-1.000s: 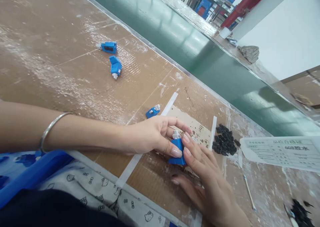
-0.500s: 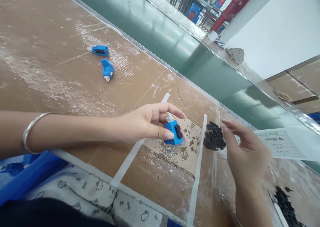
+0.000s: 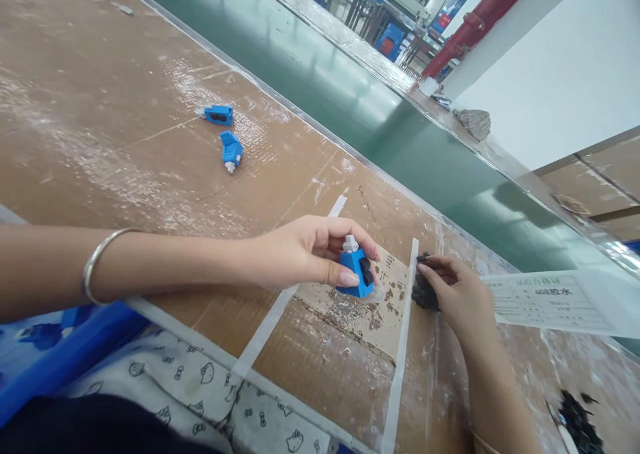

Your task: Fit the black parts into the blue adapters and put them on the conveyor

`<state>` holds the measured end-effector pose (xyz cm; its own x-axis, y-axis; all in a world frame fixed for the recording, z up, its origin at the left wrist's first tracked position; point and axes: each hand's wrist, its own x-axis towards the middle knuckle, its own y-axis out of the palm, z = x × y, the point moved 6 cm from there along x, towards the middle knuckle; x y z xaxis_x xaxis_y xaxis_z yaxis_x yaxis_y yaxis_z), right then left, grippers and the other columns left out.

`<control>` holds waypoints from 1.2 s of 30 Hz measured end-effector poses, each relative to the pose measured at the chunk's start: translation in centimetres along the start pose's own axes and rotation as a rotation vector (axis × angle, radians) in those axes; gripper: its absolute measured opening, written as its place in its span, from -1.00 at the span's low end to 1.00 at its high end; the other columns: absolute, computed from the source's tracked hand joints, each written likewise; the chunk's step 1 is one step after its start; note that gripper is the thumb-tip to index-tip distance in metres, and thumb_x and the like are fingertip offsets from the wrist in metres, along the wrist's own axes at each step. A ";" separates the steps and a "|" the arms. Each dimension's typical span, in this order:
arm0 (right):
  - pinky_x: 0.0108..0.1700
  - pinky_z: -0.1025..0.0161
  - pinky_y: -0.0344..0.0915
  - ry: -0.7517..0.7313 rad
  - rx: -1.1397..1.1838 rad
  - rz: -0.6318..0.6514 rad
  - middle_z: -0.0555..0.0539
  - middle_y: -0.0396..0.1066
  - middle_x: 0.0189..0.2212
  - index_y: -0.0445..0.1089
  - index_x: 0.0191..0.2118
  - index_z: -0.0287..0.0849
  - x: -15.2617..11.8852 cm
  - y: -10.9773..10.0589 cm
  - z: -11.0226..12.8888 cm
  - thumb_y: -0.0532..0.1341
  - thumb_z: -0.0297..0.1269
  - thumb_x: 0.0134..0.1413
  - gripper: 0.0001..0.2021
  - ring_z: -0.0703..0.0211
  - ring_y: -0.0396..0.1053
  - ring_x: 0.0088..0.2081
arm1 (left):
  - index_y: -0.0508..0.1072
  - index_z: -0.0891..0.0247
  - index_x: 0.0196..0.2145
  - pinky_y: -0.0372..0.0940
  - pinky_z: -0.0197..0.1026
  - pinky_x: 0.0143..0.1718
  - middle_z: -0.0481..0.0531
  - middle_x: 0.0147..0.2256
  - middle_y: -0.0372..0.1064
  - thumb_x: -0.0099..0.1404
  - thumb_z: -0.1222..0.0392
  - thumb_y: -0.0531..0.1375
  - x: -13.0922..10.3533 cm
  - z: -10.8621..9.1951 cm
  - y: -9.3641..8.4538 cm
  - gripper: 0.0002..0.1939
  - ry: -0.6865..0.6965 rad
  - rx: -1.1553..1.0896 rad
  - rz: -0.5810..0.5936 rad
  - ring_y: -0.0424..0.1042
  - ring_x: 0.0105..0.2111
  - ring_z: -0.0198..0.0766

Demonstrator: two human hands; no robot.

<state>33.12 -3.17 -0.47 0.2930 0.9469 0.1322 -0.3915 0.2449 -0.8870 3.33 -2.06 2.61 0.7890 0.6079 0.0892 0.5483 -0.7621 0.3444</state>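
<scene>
My left hand (image 3: 320, 251) grips a small blue plastic toy part (image 3: 356, 282) with a pale grey knob on top and two rounded black pieces on its side. Thumb and fingers hold it upright over a glue-spotted cardboard piece (image 3: 385, 294). At the right, my right hand (image 3: 457, 294) has thumb and forefinger pinched on a small black piece (image 3: 423, 258) at the top edge of a pile of black pieces (image 3: 424, 294). The hand hides much of that pile.
Two more blue parts (image 3: 219, 114) (image 3: 231, 151) lie farther back on the cardboard-covered table (image 3: 125, 87). White tape strips (image 3: 400, 367) flank the glue-spotted piece. A printed label (image 3: 555, 297) lies beyond my right hand; more black bits (image 3: 580, 424) sit lower right. A green belt (image 3: 320, 81) runs behind.
My right hand has moved left and down onto the black pile, its fingertips now among the pieces. My left hand still holds the blue part, which is turned slightly more upright.
</scene>
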 end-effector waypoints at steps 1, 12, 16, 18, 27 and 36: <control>-0.26 0.06 0.36 -0.003 -0.008 0.007 -0.19 0.56 -0.32 0.49 -0.24 -0.16 0.1 -0.1 0.0 0.20 0.06 -0.01 -0.61 -0.02 0.47 -0.34 | 0.40 0.29 -0.18 0.42 -0.17 -0.16 0.05 -0.25 0.52 0.21 0.40 0.22 0.0 -0.6 -0.2 -0.80 0.027 0.085 -0.027 0.53 -0.23 -0.28; -0.17 -0.02 0.33 -0.187 -0.149 0.092 -0.20 0.48 -0.32 0.40 -0.32 -0.11 0.2 0.4 -0.3 0.08 -0.10 0.05 -0.76 -0.08 0.42 -0.24 | 0.46 0.29 -0.23 0.30 0.02 -0.14 0.16 -0.32 0.42 0.23 0.29 0.05 -0.7 -6.3 -10.3 -0.78 -0.292 1.949 -0.564 0.44 -0.19 0.01; -0.14 -0.06 0.33 -0.267 -0.194 0.039 -0.22 0.43 -0.32 0.34 -0.32 -0.10 0.1 0.3 -0.1 0.05 -0.14 0.10 -0.80 -0.14 0.40 -0.18 | 0.50 0.34 -0.24 0.24 0.07 -0.02 0.25 -0.20 0.44 0.23 0.29 0.04 -0.4 -5.2 -10.5 -0.74 -0.293 2.043 -0.465 0.43 -0.10 0.07; -0.13 -0.06 0.34 -0.309 -0.210 -0.013 -0.24 0.42 -0.29 0.34 -0.28 -0.12 -0.2 -0.2 0.3 0.04 -0.15 0.13 -0.79 -0.15 0.40 -0.15 | 0.52 0.32 -0.18 0.23 0.03 0.01 0.20 -0.15 0.44 0.27 0.23 0.02 -0.1 -5.7 -9.4 -0.69 -0.219 1.891 -0.517 0.42 -0.06 0.04; -0.12 0.09 0.42 -0.567 -0.271 -0.100 -0.18 0.54 -0.16 0.48 -0.19 -0.12 -2.5 0.0 3.7 0.06 -0.17 0.31 -0.73 -0.02 0.50 -0.12 | 0.58 0.17 -0.17 0.22 -0.20 -0.26 0.02 -0.35 0.50 0.18 -0.31 0.18 0.2 -3.8 -6.5 -0.47 -0.569 1.427 -0.134 0.45 -0.33 -0.15; -0.11 0.06 0.46 -0.720 -0.306 -0.079 -0.16 0.60 -0.16 0.52 -0.05 -0.16 -5.6 0.8 6.7 0.06 -0.43 0.29 -0.71 -0.03 0.52 -0.10 | 0.60 0.10 -0.19 0.18 -0.24 -0.32 -0.02 -0.31 0.53 0.28 0.20 0.16 0.9 -2.9 -4.9 -0.77 -0.206 1.430 -0.106 0.46 -0.31 -0.21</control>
<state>25.35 -6.90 1.00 -0.3688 0.8564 0.3614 -0.1045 0.3482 -0.9316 0.58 2.86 3.75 0.6854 0.7262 -0.0533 0.3108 -0.3580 -0.8805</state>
